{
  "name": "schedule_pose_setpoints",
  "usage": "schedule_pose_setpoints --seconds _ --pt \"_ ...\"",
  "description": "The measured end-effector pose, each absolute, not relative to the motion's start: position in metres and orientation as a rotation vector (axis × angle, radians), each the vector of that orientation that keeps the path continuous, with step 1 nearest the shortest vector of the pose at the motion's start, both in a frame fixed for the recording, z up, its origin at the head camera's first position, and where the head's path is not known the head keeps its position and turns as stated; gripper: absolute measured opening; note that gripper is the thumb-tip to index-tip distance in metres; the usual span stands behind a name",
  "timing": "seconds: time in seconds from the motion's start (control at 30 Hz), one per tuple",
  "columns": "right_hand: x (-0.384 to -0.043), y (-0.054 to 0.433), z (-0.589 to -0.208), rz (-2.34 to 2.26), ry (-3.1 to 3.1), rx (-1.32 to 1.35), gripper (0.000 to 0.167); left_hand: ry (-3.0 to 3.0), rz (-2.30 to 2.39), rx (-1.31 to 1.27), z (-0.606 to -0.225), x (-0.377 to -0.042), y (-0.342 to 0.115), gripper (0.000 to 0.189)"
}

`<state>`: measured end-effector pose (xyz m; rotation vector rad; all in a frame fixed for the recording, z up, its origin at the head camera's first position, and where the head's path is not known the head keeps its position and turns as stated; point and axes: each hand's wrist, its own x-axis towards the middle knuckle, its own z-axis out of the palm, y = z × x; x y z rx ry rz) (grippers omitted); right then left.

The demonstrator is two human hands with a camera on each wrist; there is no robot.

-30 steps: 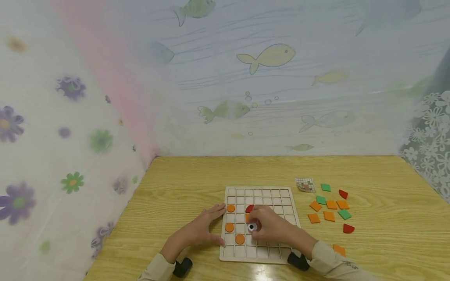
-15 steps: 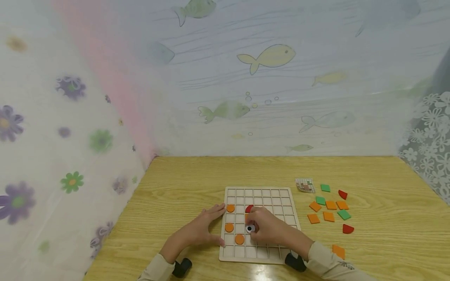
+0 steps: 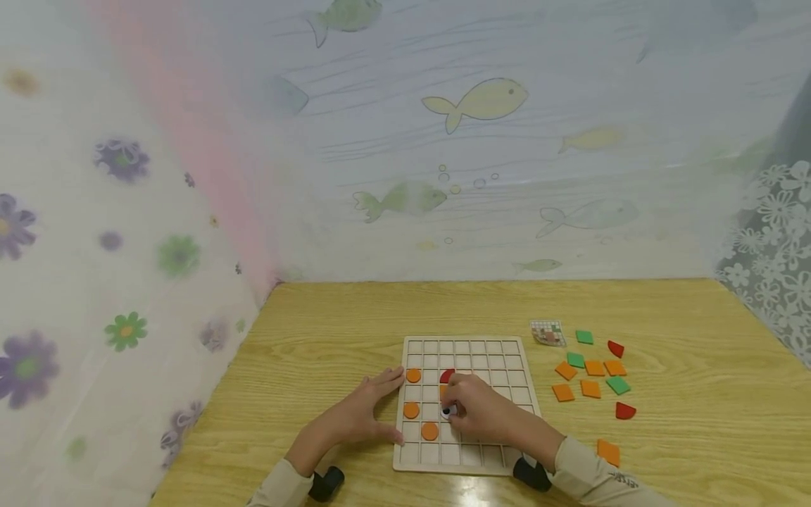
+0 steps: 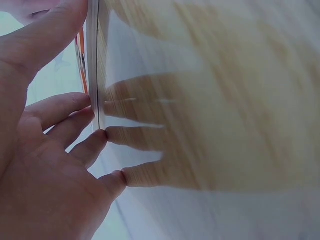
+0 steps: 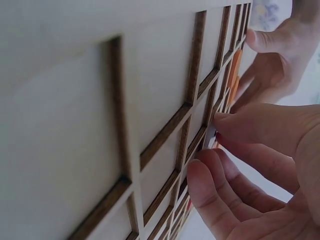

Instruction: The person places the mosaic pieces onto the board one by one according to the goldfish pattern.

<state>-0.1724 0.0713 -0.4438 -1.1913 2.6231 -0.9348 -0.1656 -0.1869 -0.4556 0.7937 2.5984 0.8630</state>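
Observation:
A wooden grid board (image 3: 523, 379) lies on the table. Over its middle, my right hand (image 3: 484, 410) pinches a white disc with a black dot (image 3: 448, 411), like an eye, between thumb and fingers. Those fingers hide most of the disc; only a pale sliver shows in the right wrist view. My left hand (image 3: 362, 417) rests at the board's left edge, its extended fingers and thumb touching the frame. Several orange discs (image 3: 411, 410) sit in cells near it. Just above the held disc are a red quarter-round piece (image 3: 447, 376) and an orange square (image 3: 443, 392), both partly covered.
Right of the board lie loose orange squares (image 3: 591, 389), green squares (image 3: 617, 384) and red quarter-round pieces (image 3: 625, 410). A small printed pattern card (image 3: 548, 333) is at the board's upper right. Behind the table (image 3: 355, 317) stands a fish-patterned wall (image 3: 355, 246).
My right hand has shifted slightly left with the disc, and its black dot is now partly covered. My left hand has stayed at the board's edge.

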Motion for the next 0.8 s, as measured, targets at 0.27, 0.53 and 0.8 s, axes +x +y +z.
schedule_pose_setpoints --seconds 0.27,0.53,0.8 --pt "-0.170 0.074 -0.445 -0.905 2.628 -1.225 0.010 2.591 0.875 0.796 -0.456 -0.165 -0.187 0.097" --pt "-0.166 0.084 -0.441 -0.811 2.637 -1.195 0.006 2.598 0.883 0.799 -0.454 -0.164 -0.186 0.096" --pt "-0.160 0.107 -0.434 -0.818 2.643 -1.190 0.011 2.595 0.882 0.799 -0.453 -0.163 -0.187 0.096"
